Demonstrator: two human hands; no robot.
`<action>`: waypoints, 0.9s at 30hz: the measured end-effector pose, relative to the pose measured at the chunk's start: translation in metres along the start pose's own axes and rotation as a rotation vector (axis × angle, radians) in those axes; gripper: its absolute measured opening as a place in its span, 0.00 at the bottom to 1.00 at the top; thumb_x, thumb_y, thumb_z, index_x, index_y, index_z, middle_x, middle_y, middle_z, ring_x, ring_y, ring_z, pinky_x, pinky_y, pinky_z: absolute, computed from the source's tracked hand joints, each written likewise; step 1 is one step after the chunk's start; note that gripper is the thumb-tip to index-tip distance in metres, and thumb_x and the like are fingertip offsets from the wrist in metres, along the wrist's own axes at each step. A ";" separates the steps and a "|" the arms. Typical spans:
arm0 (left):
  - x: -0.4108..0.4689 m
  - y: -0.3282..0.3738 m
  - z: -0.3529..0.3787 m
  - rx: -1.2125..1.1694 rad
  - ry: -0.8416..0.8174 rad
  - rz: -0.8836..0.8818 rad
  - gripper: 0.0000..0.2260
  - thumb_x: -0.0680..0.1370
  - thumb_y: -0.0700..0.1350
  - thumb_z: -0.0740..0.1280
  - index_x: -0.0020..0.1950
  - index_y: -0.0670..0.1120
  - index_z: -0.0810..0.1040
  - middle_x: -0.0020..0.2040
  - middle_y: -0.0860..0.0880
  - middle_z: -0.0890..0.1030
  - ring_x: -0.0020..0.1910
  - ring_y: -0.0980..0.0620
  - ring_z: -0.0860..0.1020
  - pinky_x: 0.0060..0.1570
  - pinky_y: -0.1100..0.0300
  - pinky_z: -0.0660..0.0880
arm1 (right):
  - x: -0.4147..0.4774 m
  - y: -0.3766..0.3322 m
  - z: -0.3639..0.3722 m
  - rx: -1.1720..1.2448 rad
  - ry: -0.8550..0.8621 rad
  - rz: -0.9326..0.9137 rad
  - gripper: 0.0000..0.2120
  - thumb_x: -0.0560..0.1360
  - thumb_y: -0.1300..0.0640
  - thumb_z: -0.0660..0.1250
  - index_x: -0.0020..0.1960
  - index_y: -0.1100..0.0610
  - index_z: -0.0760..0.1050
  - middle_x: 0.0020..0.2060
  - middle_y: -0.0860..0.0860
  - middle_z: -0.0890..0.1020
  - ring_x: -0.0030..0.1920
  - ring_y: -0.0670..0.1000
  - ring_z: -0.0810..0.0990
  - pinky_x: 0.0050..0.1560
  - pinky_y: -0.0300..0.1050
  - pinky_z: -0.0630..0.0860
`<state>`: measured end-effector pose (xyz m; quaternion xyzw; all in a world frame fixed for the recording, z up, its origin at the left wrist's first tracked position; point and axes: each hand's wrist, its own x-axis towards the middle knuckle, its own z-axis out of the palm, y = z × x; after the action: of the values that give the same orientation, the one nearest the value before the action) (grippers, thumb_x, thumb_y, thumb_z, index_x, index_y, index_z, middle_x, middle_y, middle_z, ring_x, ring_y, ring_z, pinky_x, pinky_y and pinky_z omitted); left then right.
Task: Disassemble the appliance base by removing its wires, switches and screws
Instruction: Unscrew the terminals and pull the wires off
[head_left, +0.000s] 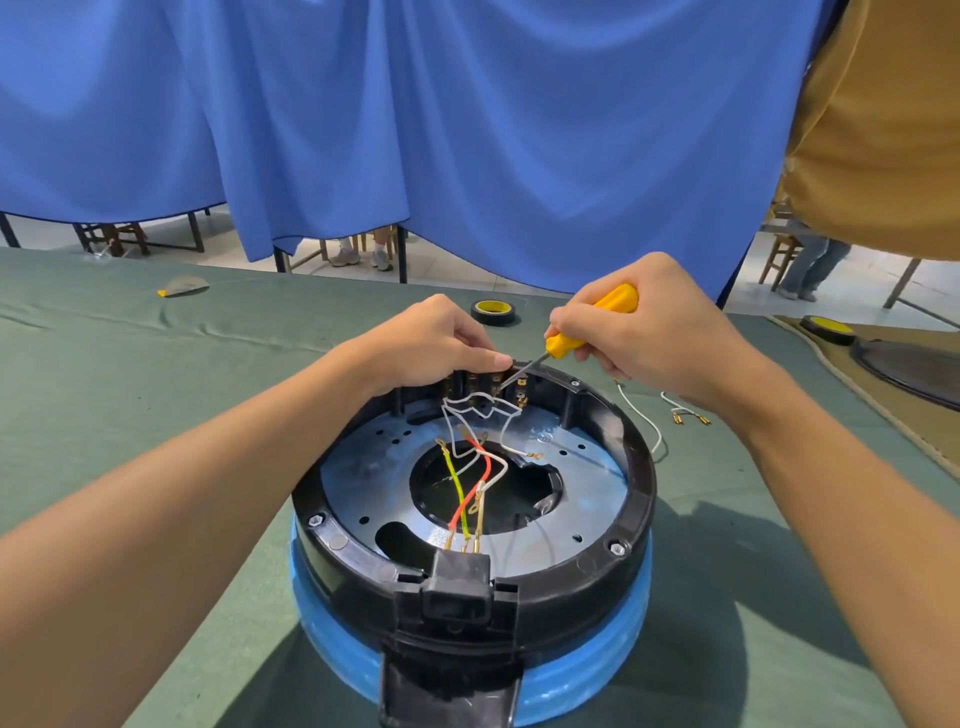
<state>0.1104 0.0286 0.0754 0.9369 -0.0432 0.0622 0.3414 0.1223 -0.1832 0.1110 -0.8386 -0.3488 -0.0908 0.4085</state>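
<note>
Round black plastic appliance base (631, 499) with glossy blue body, on wrinkled green cloth (156, 364), red, yellow-green and white wires (467, 478) looping across its grey metal plate (582, 525), left hand (436, 338) pinching the far-rim switch block (478, 382), right hand (649, 332) curled round a yellow-handled screwdriver (597, 322), thin tip at the switches.

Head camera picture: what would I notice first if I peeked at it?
Probably the round black-and-blue appliance base in the middle of the green table, open, with red, white and yellow-green wires inside. At its far rim, the right hand holds a yellow screwdriver while the left hand grips the switch block.
</note>
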 end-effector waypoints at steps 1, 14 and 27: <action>0.000 0.000 0.000 -0.001 0.002 0.000 0.12 0.74 0.54 0.71 0.49 0.47 0.86 0.44 0.53 0.84 0.47 0.53 0.79 0.51 0.55 0.75 | 0.000 -0.001 0.002 -0.024 -0.004 -0.010 0.11 0.74 0.56 0.68 0.34 0.58 0.83 0.27 0.54 0.81 0.25 0.46 0.72 0.28 0.41 0.71; 0.002 -0.003 0.001 -0.001 0.004 0.020 0.12 0.74 0.55 0.72 0.47 0.47 0.86 0.44 0.50 0.85 0.48 0.50 0.80 0.54 0.53 0.76 | -0.001 -0.008 0.006 -0.188 -0.010 -0.105 0.11 0.72 0.55 0.68 0.34 0.58 0.83 0.30 0.65 0.78 0.26 0.54 0.69 0.26 0.49 0.67; 0.000 0.001 0.000 0.011 -0.015 0.017 0.11 0.74 0.54 0.71 0.46 0.46 0.85 0.43 0.51 0.84 0.46 0.53 0.80 0.53 0.54 0.75 | 0.038 0.019 0.018 0.399 0.149 0.339 0.11 0.72 0.64 0.64 0.32 0.63 0.68 0.29 0.66 0.74 0.21 0.49 0.64 0.22 0.35 0.56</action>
<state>0.1108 0.0281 0.0760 0.9387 -0.0535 0.0583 0.3355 0.1606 -0.1587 0.1038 -0.7789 -0.1836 -0.0122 0.5996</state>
